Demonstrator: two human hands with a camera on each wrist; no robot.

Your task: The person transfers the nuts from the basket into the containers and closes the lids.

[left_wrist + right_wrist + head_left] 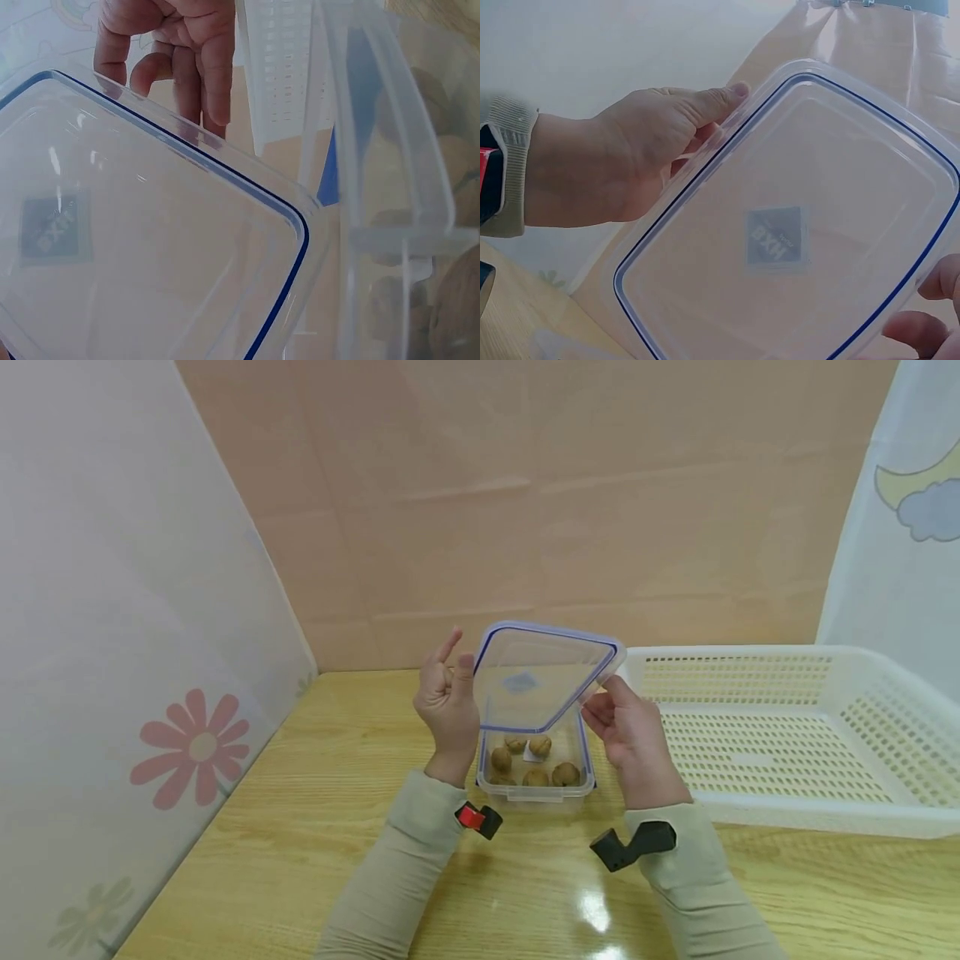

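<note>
Sitting at far right on the wooden table (300, 827): white slotted basket (787, 735), side wall next to the box. Clear box (536, 777) stands between the wrists, open, walnuts (565, 773) on its floor. Lid (536, 677) held above the box, tilted up on its near edge, long axis running left-right, flat face toward the camera; clear plastic, blue seal round the rim, small square label in the middle. Left hand (447, 702) pinches its left edge, forefinger raised. Right hand (633, 735) grips its right corner, fingers curled.
</note>
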